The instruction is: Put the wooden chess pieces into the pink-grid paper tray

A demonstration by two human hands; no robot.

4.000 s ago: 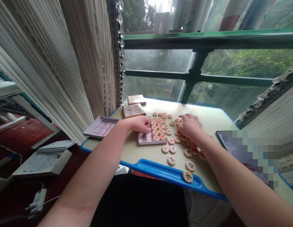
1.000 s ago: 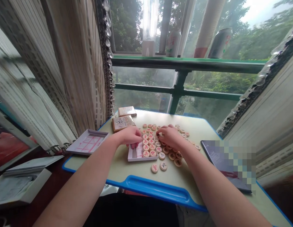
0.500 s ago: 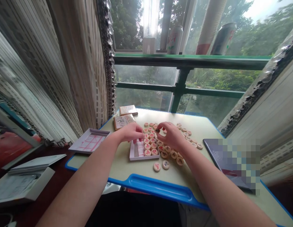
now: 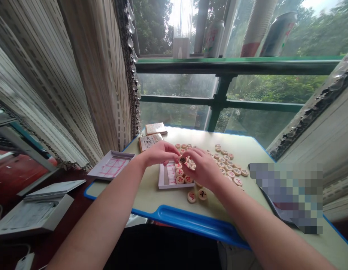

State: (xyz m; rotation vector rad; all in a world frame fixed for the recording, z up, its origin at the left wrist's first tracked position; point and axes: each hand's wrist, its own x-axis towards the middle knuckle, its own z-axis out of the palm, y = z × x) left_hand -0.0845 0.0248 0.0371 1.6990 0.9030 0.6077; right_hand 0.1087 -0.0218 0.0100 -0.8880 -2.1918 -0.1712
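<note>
Pinching a black-marked xiangqi piece [image 4: 183, 159] between thumb and fingertips, the right hand [image 4: 203, 170] holds it just above the far end of the shallow white tray [image 4: 166, 179]. The tray's red-lined floor is bare on the left and filled on the right with rows of red-marked pieces [image 4: 180, 176]. A second ago this hand lay flat among the loose discs to the right of the tray. Half a second ago it had lifted with the disc, and now it has drawn in over the tray, so the piece has left the table and hangs over the packed rows. The left hand [image 4: 159, 153] has kept to the tray's far left corner. Its fingers are curled close together, their tips almost meeting the right hand's, and whether they touch the raised disc or grip anything cannot be told. More loose pieces [image 4: 228, 167] lie scattered on the pale table [image 4: 247, 144] to the right, and two lone pieces [image 4: 197, 195] sit just in front of the tray. A matching lid [image 4: 112, 167] rests at the table's left edge, well apart.
</note>
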